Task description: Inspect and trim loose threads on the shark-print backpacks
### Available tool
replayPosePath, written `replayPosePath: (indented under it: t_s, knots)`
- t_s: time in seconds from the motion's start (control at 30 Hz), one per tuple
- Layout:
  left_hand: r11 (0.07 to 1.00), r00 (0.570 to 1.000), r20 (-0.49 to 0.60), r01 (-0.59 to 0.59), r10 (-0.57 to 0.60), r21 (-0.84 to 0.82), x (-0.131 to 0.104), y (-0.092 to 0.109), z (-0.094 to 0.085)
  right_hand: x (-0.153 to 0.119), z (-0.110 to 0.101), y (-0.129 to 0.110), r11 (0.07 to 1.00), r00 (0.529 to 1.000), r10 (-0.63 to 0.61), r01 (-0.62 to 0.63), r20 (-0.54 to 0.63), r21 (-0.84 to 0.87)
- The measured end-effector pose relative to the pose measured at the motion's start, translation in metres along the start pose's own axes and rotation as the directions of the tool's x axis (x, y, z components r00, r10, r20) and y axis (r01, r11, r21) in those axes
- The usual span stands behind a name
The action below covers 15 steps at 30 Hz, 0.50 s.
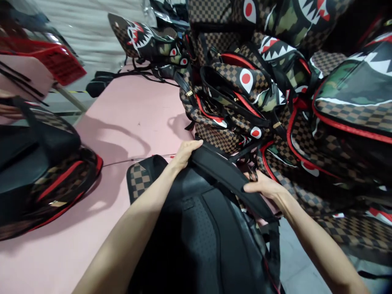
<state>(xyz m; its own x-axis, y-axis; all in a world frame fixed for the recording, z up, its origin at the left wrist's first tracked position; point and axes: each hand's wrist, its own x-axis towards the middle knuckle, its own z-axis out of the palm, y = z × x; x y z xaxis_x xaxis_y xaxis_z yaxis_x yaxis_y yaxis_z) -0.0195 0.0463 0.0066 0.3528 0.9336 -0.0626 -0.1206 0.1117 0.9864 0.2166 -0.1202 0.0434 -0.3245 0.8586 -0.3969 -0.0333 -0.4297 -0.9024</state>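
Note:
A black backpack (196, 228) lies close in front of me, its padded back panel facing up. Along its far right side runs a padded shoulder strap (226, 173), raised off the panel. My left hand (185, 154) grips the strap's upper end, thumb on top. Further down the same strap, my right hand (261, 184) is closed with the thumb on its face and the fingers behind it. Brown checkered material shows at the backpack's upper left corner. The strap hides most of my fingers.
Checkered and camouflage backpacks with shark-mouth prints (245, 81) are piled high on the right. Another backpack (45, 171) stands at the left on the pink table (134, 106), a person's hand partly visible behind it. A red plastic basket (64, 63) is at upper left.

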Motion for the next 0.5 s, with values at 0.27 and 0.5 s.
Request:
replayPosePath:
  t_s: [0.27, 0.5]
  knots:
    - [0.994, 1.000, -0.006, -0.011, 0.012, 0.105, -0.008, 0.004, 0.005, -0.088, -0.012, 0.052, 1.000, 0.999, -0.023, 0.023, -0.041, 0.003]
    - [0.986, 0.998, -0.059, -0.010, 0.020, 0.167, -0.010, 0.005, 0.004, -0.081, -0.009, 0.060, 0.983, 0.997, -0.080, 0.076, 0.013, 0.168]
